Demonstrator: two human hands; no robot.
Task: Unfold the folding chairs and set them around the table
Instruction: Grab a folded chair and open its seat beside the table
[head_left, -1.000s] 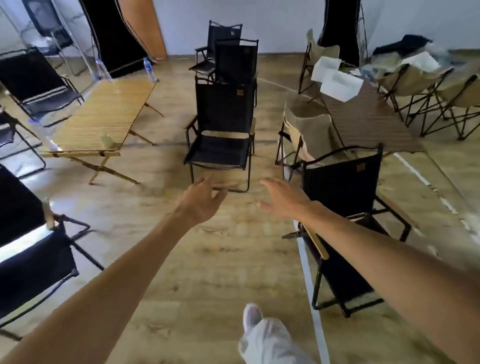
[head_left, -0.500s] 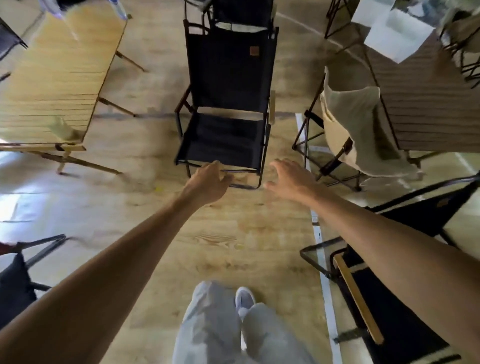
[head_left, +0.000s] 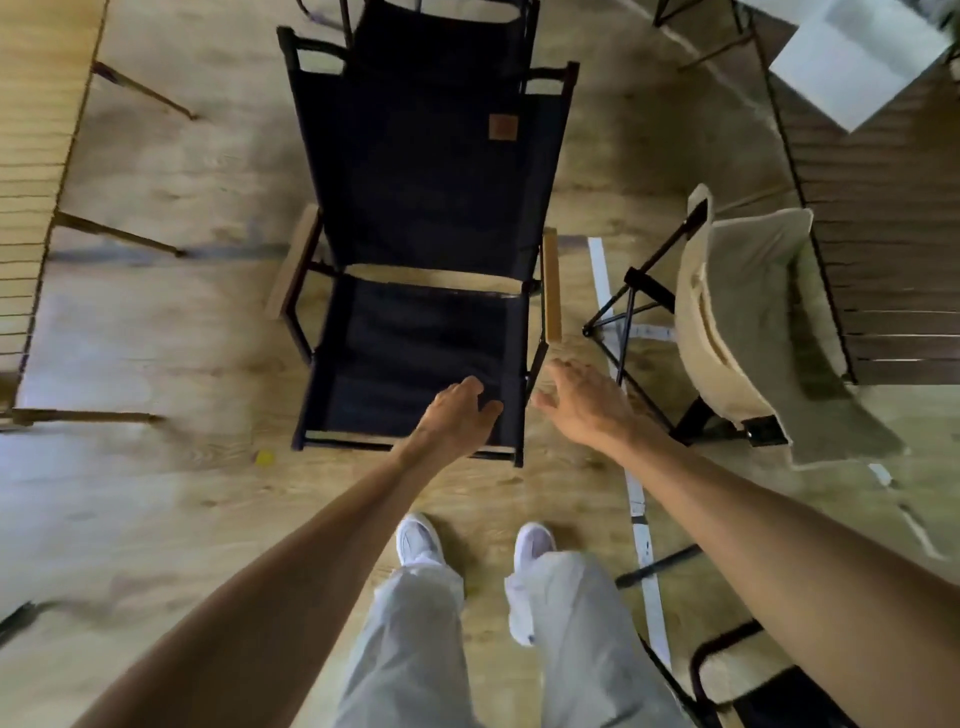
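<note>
Left hand (head_left: 454, 415) hovers over the front of the black folding chair's (head_left: 415, 260) seat, fingers loosely curled, holding nothing. Right hand (head_left: 584, 402), fingers spread, reaches just beside the chair's right front corner. Unfolded, the chair stands beside the wooden table (head_left: 31, 182).

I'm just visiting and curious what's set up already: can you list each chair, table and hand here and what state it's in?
Black fabric folding chair with wooden armrests: unfolded, standing upright.
Beige fabric folding chair: unfolded, beside the dark table.
Light wooden slatted table: standing on its legs.
Dark brown slatted table: set up, white paper on it.
Left hand: open, over the black seat.
Right hand: open, holding nothing.
</note>
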